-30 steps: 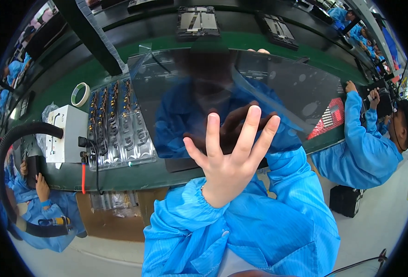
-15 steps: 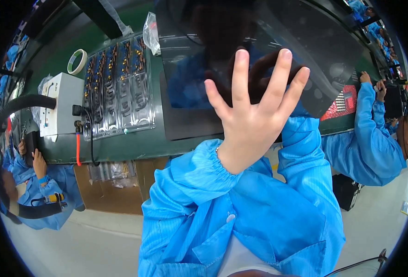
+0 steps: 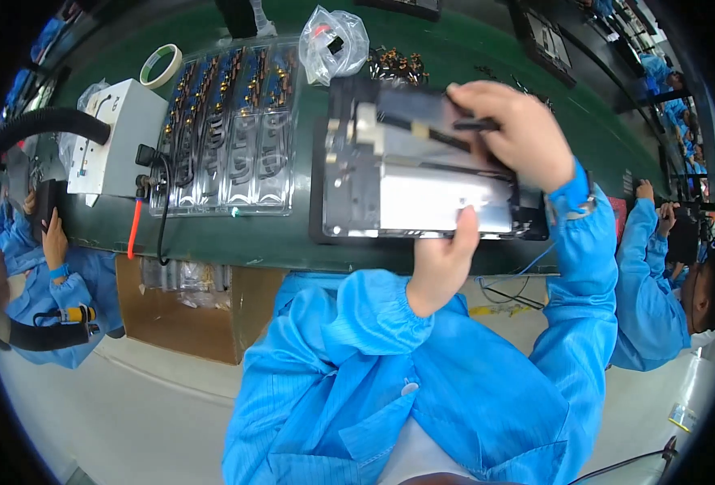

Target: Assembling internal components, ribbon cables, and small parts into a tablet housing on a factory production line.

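An opened tablet-like device point(image 3: 353, 190), black-framed with a bright silver battery-like panel point(image 3: 422, 198), lies inner side up over a dark flat plate point(image 3: 318, 202) at the table's front edge. My left hand point(image 3: 445, 263) grips its near edge, thumb on top of the silver panel and fingers hidden underneath. Over the far right part of the device is my right hand point(image 3: 519, 133), its fingers closed and blurred. A short dark piece point(image 3: 477, 124) shows between its thumb and forefinger; its kind is unclear.
Left of the device stands a clear tray point(image 3: 228, 137) of small parts, beside a white box point(image 3: 119, 137) with a black hose and a tape roll point(image 3: 161, 66). Beyond lie a plastic bag point(image 3: 333, 44) and a pile of small parts point(image 3: 398, 65). Co-workers sit at both sides.
The device, earlier raised with its glossy black face showing, now lies lower with its inside showing. My left hand went from spread on the glass to gripping the near edge; my right hand came into view.
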The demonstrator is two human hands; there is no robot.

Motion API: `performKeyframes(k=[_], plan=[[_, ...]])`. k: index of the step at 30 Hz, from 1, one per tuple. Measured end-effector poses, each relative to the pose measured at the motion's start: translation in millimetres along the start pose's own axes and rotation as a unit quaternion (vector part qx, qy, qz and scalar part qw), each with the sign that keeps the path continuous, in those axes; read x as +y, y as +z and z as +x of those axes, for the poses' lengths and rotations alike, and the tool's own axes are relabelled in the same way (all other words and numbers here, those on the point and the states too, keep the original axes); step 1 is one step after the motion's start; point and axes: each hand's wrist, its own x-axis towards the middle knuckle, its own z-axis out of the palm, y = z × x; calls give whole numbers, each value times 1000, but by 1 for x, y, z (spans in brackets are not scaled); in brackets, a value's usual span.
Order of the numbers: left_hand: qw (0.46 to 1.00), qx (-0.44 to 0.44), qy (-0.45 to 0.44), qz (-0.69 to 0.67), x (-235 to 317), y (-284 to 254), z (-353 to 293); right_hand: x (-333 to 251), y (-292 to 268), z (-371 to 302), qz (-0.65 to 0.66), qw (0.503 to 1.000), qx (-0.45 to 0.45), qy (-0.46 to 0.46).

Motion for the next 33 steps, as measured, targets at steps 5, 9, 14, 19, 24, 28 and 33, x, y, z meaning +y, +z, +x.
performKeyframes(k=[5,9,14,19,24,28,33], plan=[[965,81,-219,-123,-9,-25,-10,2,50,-3,10,998,-66,19],[859,-72,-468,-194,29,-62,-16,2,66,-19,44,999,-4,29],[793,-362,61,487,89,-121,-11,10,40,-61,148,972,147,107],[680,-104,80,722,94,-140,7,1,62,-120,143,932,11,334],[771,-49,12,635,97,-128,2,-4,78,-155,393,853,126,318],[830,-85,29,550,105,-124,-1,-23,56,-155,700,545,267,376],[890,-207,161,372,96,-73,39,13,-1,-109,672,557,337,352]])
